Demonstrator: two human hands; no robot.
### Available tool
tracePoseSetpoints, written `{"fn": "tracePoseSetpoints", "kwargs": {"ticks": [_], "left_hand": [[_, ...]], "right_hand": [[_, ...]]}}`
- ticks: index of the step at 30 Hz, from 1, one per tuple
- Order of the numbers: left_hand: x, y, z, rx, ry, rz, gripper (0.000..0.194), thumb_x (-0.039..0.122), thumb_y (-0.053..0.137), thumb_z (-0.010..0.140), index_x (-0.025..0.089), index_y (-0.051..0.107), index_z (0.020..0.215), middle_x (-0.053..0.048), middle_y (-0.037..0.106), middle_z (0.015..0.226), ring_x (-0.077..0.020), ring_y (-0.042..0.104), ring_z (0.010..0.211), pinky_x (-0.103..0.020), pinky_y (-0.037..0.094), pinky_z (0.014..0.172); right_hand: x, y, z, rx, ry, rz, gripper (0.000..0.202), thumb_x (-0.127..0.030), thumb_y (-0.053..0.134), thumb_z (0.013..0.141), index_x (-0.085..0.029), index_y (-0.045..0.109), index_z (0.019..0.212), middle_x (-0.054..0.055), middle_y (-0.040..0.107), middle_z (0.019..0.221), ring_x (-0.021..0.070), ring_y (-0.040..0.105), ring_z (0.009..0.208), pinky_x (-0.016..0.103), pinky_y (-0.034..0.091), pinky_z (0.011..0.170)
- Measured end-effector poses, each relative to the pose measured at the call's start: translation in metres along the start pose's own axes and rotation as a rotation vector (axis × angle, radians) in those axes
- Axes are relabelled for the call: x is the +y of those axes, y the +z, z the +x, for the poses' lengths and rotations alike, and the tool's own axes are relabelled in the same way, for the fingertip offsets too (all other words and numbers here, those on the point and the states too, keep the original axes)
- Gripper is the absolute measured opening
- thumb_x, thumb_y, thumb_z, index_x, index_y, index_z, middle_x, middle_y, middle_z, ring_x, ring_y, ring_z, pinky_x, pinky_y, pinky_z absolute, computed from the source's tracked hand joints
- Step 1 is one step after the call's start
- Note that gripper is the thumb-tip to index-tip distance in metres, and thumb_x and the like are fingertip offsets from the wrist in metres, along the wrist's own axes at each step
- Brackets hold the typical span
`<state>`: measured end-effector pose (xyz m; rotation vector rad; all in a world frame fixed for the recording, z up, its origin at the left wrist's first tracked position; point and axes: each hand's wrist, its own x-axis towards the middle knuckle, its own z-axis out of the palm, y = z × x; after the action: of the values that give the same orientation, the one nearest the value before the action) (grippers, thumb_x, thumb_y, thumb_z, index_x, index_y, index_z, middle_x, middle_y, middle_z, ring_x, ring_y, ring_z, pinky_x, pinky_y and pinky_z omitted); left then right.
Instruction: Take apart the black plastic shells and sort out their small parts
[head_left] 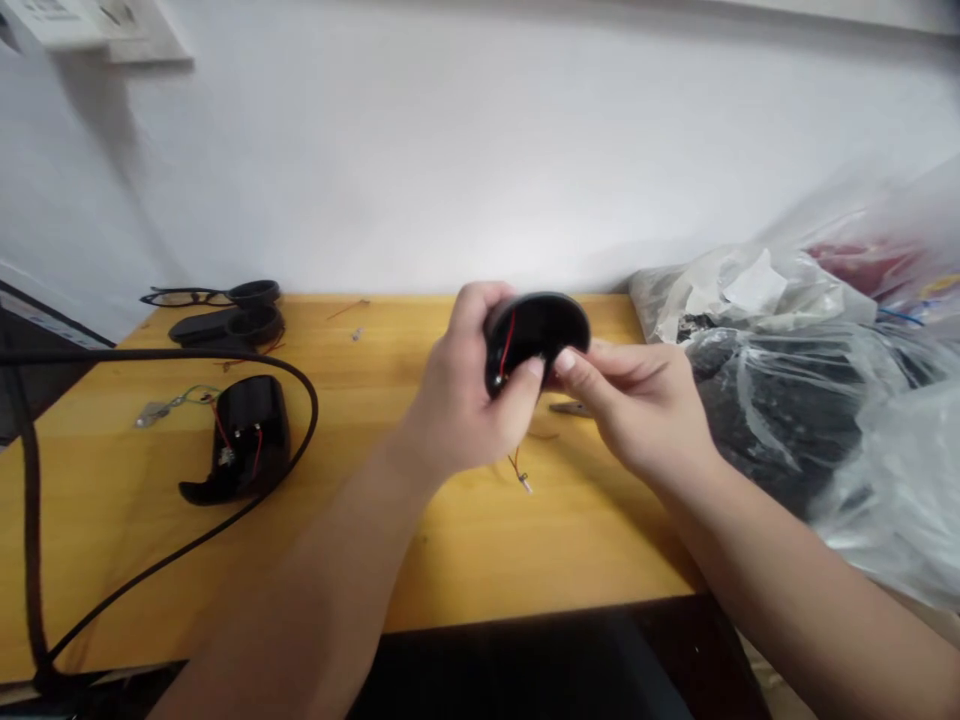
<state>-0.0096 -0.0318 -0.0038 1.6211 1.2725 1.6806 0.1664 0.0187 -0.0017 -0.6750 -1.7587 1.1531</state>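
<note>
My left hand grips a black plastic shell from its left side, with the thumb pressed inside the hollow. A red wire runs down the shell's inner left wall. At the shell's lower right edge, the thumb and fingers of my right hand are pinched together on the rim; anything small between them is hidden. Below the shell, a thin wire with a small pale connector shows over the wooden table. Part of a grey metal tool lies behind my right hand.
On the left lies a similar black shell with wires, inside a loop of black cable. Black-framed glasses and dark ring-ended parts sit at the back left. Plastic bags crowd the right side. A wall bounds the table's back.
</note>
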Motion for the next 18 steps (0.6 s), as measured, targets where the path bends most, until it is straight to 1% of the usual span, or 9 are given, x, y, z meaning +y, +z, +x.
{"fn": "tracePoseSetpoints", "kwargs": {"ticks": [4, 6, 11, 15, 18], "left_hand": [[-0.015, 0.002, 0.004, -0.015, -0.055, 0.021, 0.041, 0.016, 0.076, 0.079, 0.025, 0.057, 0.115, -0.004, 0.065, 0.106, -0.0227, 0.062, 0.095, -0.039, 0.048, 0.092], [-0.018, 0.003, 0.004, -0.006, -0.047, 0.036, 0.04, 0.016, 0.076, 0.079, 0.025, 0.057, 0.114, -0.004, 0.065, 0.107, -0.0223, 0.062, 0.096, -0.038, 0.048, 0.092], [-0.021, 0.004, 0.0, 0.001, 0.044, 0.167, 0.042, 0.017, 0.074, 0.084, 0.023, 0.055, 0.12, -0.006, 0.066, 0.114, -0.0217, 0.063, 0.099, -0.035, 0.048, 0.092], [-0.023, 0.008, -0.002, 0.002, 0.059, 0.282, 0.042, 0.022, 0.07, 0.089, 0.022, 0.052, 0.126, -0.006, 0.068, 0.113, -0.021, 0.066, 0.096, -0.035, 0.05, 0.088], [-0.026, 0.011, -0.001, 0.054, 0.098, 0.371, 0.044, 0.021, 0.071, 0.084, 0.022, 0.052, 0.124, -0.005, 0.068, 0.106, -0.0205, 0.067, 0.089, -0.034, 0.053, 0.08]], "right_hand": [[0.014, 0.001, 0.006, -0.026, 0.02, -0.091, 0.042, -0.055, 0.076, 0.095, -0.018, 0.08, 0.077, 0.005, 0.073, 0.071, 0.0204, 0.07, 0.071, 0.03, 0.057, 0.062], [0.019, 0.002, 0.009, -0.048, 0.036, -0.098, 0.045, -0.057, 0.075, 0.095, -0.017, 0.076, 0.074, 0.005, 0.071, 0.07, 0.0203, 0.069, 0.07, 0.029, 0.054, 0.062], [0.019, 0.003, 0.012, -0.071, 0.015, -0.116, 0.044, -0.049, 0.071, 0.097, -0.016, 0.066, 0.068, 0.003, 0.065, 0.066, 0.0174, 0.062, 0.065, 0.028, 0.047, 0.061], [0.017, 0.004, 0.012, -0.047, 0.01, -0.222, 0.041, -0.043, 0.068, 0.097, -0.016, 0.063, 0.067, 0.003, 0.064, 0.065, 0.0157, 0.057, 0.063, 0.026, 0.041, 0.059], [0.019, 0.005, 0.013, -0.031, 0.018, -0.284, 0.036, -0.036, 0.062, 0.098, -0.016, 0.064, 0.069, 0.003, 0.063, 0.064, 0.0145, 0.054, 0.061, 0.025, 0.035, 0.057]]}}
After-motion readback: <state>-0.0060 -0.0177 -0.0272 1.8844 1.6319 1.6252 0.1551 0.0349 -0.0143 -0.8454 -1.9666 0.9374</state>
